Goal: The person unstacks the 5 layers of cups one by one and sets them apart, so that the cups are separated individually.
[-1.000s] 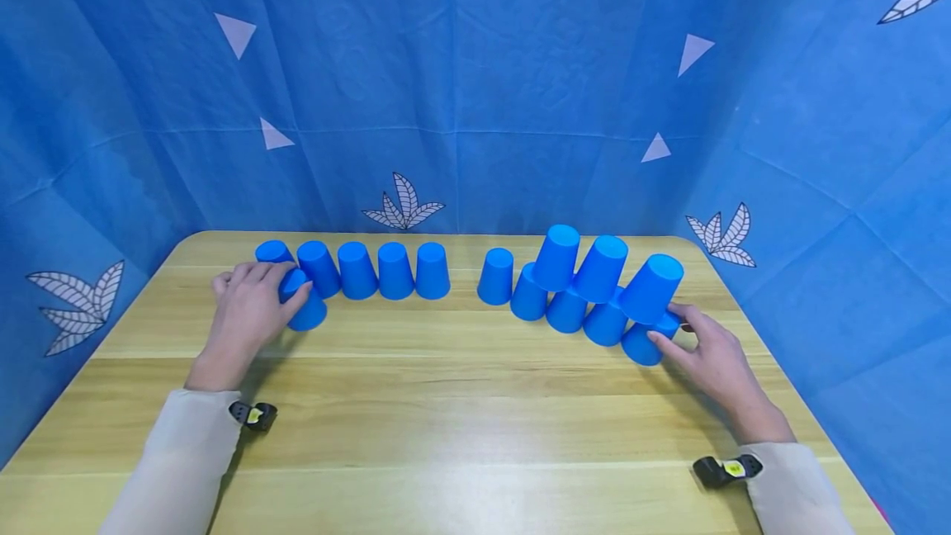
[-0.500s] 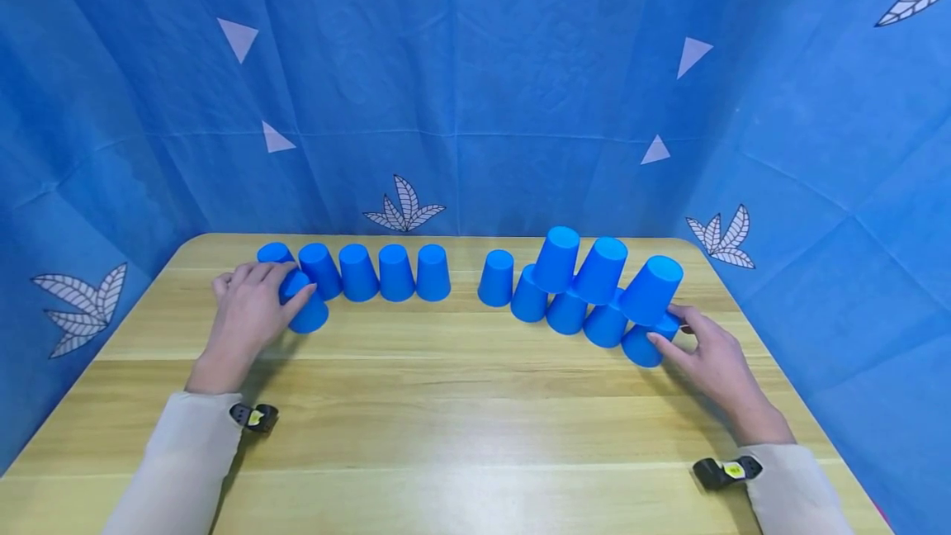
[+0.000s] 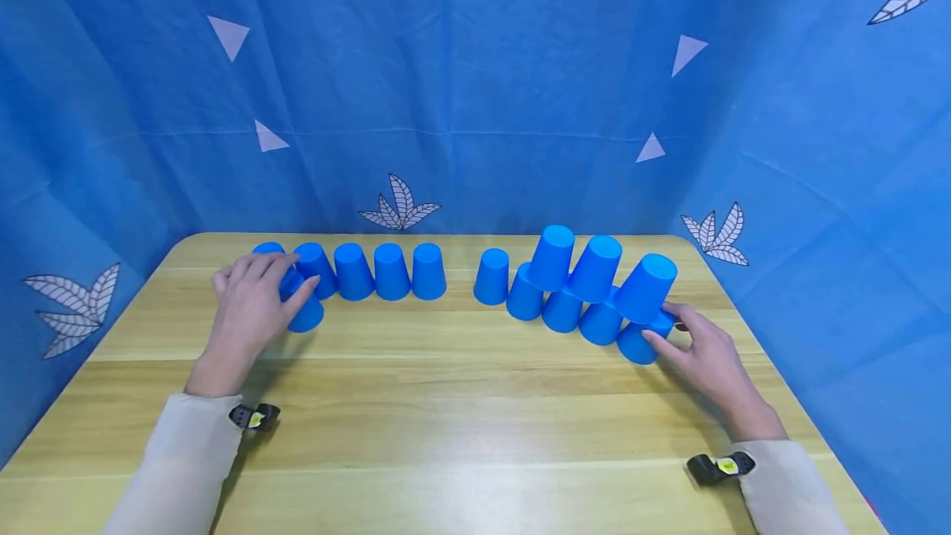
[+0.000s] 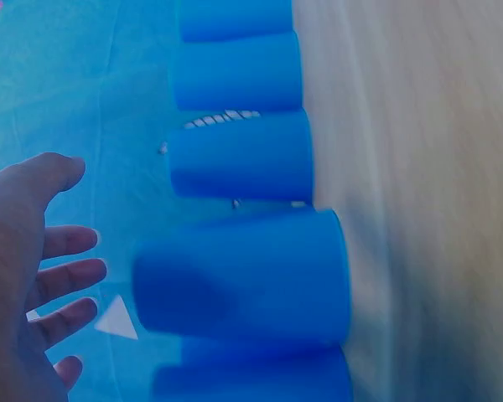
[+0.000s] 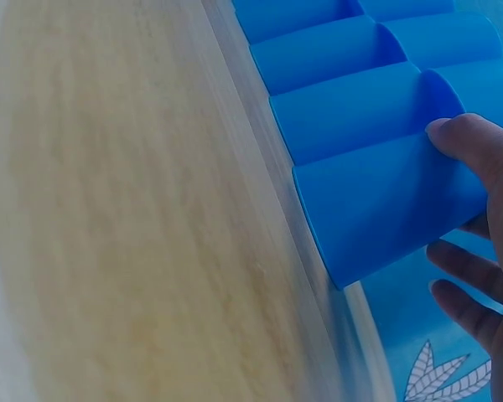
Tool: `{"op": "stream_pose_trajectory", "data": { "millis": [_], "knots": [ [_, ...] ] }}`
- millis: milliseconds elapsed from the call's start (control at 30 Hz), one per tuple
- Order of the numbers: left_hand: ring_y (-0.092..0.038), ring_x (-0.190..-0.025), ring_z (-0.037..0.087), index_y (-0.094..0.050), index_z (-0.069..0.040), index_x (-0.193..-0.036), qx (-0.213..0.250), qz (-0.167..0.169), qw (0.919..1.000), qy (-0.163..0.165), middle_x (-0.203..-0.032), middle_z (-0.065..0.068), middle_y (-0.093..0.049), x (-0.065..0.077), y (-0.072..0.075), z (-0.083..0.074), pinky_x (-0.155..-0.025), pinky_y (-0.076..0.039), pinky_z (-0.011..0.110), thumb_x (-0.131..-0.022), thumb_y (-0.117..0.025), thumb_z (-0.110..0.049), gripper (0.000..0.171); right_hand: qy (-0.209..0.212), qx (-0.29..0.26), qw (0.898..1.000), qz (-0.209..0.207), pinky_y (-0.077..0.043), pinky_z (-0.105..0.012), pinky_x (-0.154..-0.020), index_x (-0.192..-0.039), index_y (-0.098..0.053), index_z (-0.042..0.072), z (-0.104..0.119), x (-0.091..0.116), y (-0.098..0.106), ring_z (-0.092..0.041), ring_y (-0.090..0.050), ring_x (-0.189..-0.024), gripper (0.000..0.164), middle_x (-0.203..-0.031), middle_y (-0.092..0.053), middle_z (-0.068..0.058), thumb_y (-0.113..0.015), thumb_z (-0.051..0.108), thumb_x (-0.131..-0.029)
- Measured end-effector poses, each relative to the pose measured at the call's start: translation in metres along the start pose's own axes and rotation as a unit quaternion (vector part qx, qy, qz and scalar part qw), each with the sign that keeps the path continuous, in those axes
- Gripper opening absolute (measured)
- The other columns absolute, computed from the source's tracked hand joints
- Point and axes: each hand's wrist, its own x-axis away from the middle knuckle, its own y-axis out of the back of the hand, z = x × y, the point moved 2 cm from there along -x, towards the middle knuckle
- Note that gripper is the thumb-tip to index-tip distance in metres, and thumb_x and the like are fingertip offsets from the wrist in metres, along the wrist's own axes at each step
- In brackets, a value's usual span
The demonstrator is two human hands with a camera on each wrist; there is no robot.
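My left hand (image 3: pixel 251 300) hovers over the front left blue plastic cup (image 3: pixel 306 317), which stands upside down at the end of a row. The left wrist view shows its fingers (image 4: pixel 74 280) spread and apart from the cups, with nothing between them. On the right, my right hand (image 3: pixel 709 353) holds the end cup (image 3: pixel 641 345) of the lower row, thumb on the near side and fingers behind. Above that one, an upside-down cup (image 3: pixel 646 287) rests on the lower row. My left hand partly hides another cup (image 3: pixel 269 248).
Several upside-down cups (image 3: pixel 353 272) continue the left row along the table's back. Two upper cups (image 3: pixel 598 269) sit on the right row, whose innermost cup (image 3: pixel 491 277) has none on top. Behind the wooden table (image 3: pixel 446 403) hangs a blue patterned cloth (image 3: pixel 483 89).
My left hand has risen slightly off the front left cup, its thumb moving up and away. The right hand keeps its hold. The head view has shifted a little.
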Motion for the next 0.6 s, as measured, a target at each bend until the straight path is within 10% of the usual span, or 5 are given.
{"op": "stream_pose_trajectory", "data": {
  "millis": [300,600],
  "knots": [
    [-0.048,-0.117,0.042,-0.064,-0.003,-0.120,0.032,-0.024,0.9975,-0.059,-0.121,0.021,-0.061,-0.011,-0.002,-0.041,-0.091,-0.028,0.063,-0.088,-0.072,-0.035,0.046,-0.005,-0.006,1.000,0.003,-0.047,-0.061,-0.081,-0.129,-0.053,-0.003,0.000,-0.001,-0.002,-0.046,-0.059,-0.102,0.053,-0.115,-0.063,-0.025,-0.070,0.031,-0.092],
    [-0.044,-0.125,0.038,-0.063,-0.008,-0.128,0.035,0.026,0.9942,-0.098,-0.129,0.016,-0.059,-0.032,-0.007,-0.084,-0.093,-0.029,0.060,-0.091,-0.065,-0.046,0.054,-0.003,-0.006,1.000,0.001,-0.046,-0.062,-0.081,-0.129,-0.054,-0.003,0.001,-0.002,0.000,-0.047,-0.059,-0.101,0.053,-0.114,-0.063,-0.025,-0.071,0.030,-0.091]
  ]
}}
